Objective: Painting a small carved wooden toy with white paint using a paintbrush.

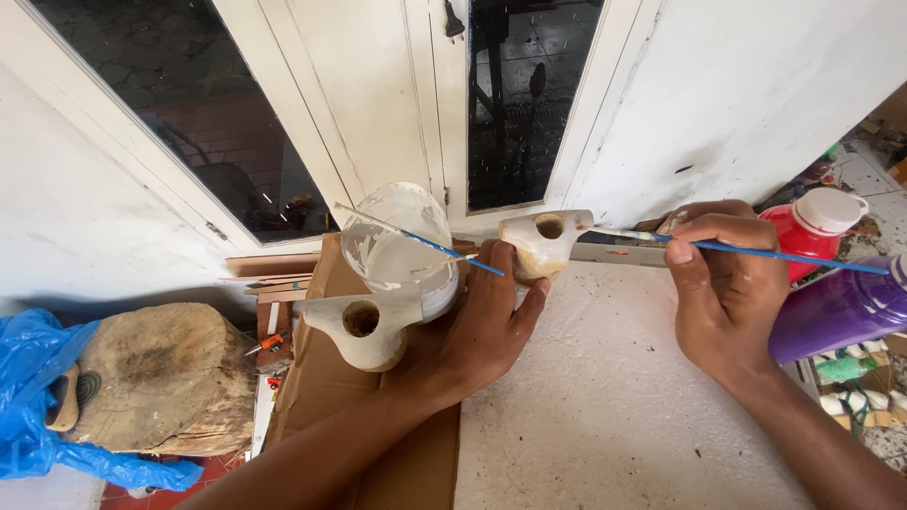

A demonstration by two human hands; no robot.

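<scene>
While a small wooden piece (pixel 540 244) with a round hole is gripped in the left hand (pixel 482 326), a thin blue paintbrush (pixel 756 253) is pinched in the closed right hand (pixel 723 293), its white tip touching the piece. Beside the left hand's fingers, a white-smeared plastic cup (pixel 402 247) holds a second brush (pixel 444 248); a similar wooden piece (pixel 364 328) lies just left of that wrist.

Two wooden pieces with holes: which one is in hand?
The right-hand wooden piece, gripped by the left hand while the right hand brushes white paint on it. The other wooden piece rests free on the cardboard.
</scene>
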